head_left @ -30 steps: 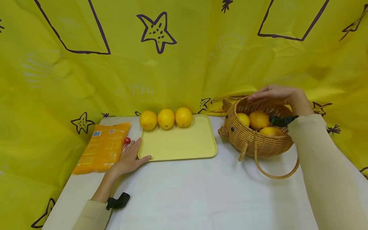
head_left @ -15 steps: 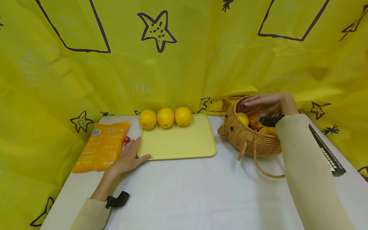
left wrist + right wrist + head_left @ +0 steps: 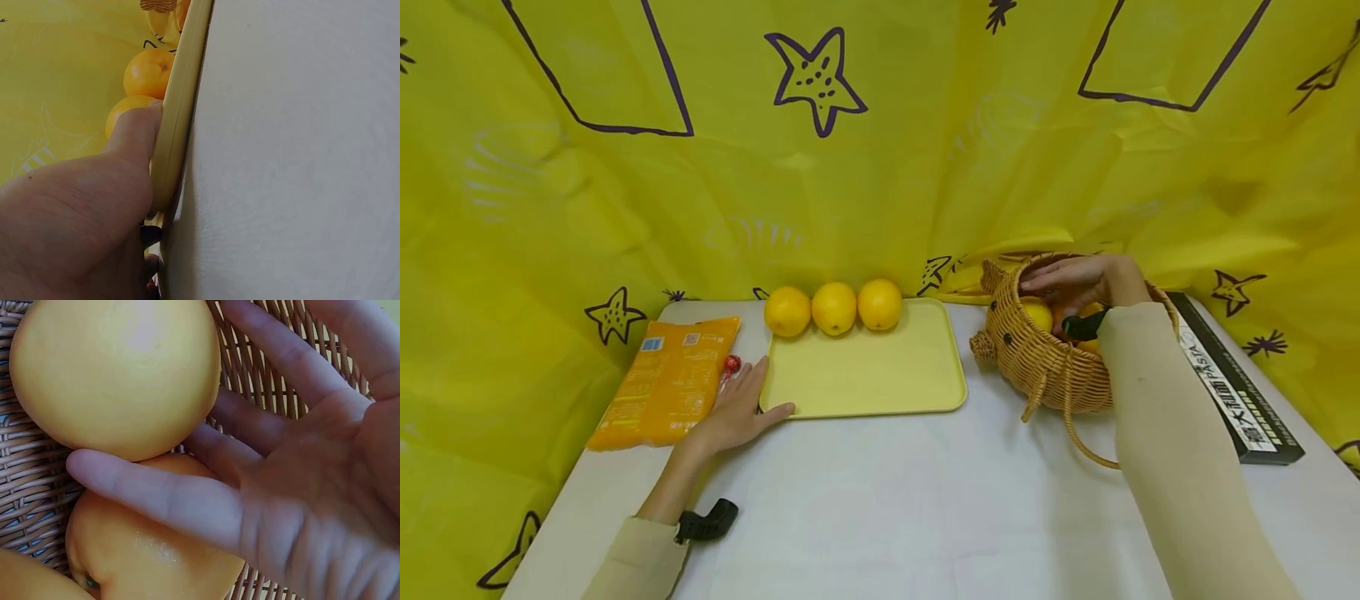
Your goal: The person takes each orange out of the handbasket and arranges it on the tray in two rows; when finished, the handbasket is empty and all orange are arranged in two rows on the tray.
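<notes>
My left hand (image 3: 737,417) lies at the near left corner of a pale yellow tray (image 3: 865,375), its thumb over the rim and its fingers straight along the side. Three oranges (image 3: 833,308) stand in a row at the tray's far left edge. At the right, my right hand (image 3: 1086,279) reaches down inside a pig-shaped wicker basket (image 3: 1045,367). In the right wrist view its spread thumb and fingers border a round yellow fruit (image 3: 119,375), the thumb lying across an orange fruit (image 3: 150,544) below. Part of another fruit (image 3: 31,581) shows at the lower left.
An orange packet (image 3: 662,383) and a red lollipop (image 3: 732,364) lie left of the tray. A long black box (image 3: 1240,392) with white lettering lies right of the basket. The basket's loop handle (image 3: 1086,446) hangs forward. A yellow patterned cloth (image 3: 880,183) rises behind.
My right hand has gone lower and leftward into the basket, among the fruit. The sleeve's shift has uncovered the black box. My left hand and the tray have stayed put.
</notes>
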